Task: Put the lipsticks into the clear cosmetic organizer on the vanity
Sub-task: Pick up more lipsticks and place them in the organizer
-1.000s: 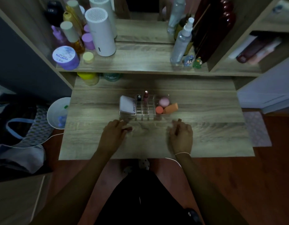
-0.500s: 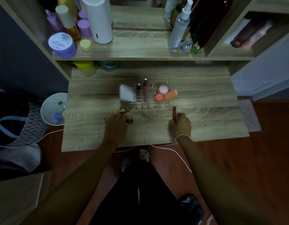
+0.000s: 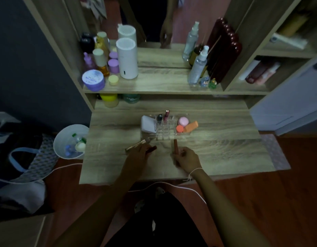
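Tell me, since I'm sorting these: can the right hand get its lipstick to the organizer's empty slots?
Probably yes: the right hand holds the lipstick just short of the organizer, with nothing between.

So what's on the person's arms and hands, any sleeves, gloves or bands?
Both forearms are bare, with no sleeves in view and no gloves. The right hand has a thin white string tied round its wrist, loose end hanging. The left hand wears nothing visible.
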The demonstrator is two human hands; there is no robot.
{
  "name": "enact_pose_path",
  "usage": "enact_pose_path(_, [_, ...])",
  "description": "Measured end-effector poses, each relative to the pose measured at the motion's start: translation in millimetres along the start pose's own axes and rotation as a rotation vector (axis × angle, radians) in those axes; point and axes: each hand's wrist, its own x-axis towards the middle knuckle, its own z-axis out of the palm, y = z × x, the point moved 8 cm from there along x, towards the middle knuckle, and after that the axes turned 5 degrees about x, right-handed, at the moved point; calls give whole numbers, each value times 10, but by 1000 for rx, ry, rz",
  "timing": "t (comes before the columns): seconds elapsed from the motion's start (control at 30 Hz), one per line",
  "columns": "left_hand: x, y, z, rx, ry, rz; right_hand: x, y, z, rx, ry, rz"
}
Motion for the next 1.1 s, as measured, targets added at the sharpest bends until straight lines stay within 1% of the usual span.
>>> enact_pose_path(0.17, [197, 81, -109, -139, 19, -20, 102, -266, -120, 86, 16, -48])
enact_pose_path(0.27, [429, 213, -132, -124, 32, 39, 243, -436, -209, 96, 16, -123])
enact_pose_path(0.33, [627, 266, -136, -129, 45, 45, 347, -560, -258, 91, 5, -156])
enact_pose_path(0.5, [996, 257, -110, -217, 92, -16, 586, -781, -382, 91, 24, -245])
enact_pose_path(0.7, [1175, 207, -51, -152, 166, -37, 806, -914, -432, 72, 83, -310])
enact_pose_path(0.93, [1233, 30, -1, -148, 169, -95, 1025, -1006, -467, 104, 177, -348])
enact_pose_path(1.1, [1254, -26, 43, -174, 146, -130, 1123, -1017, -409, 73, 197, -356])
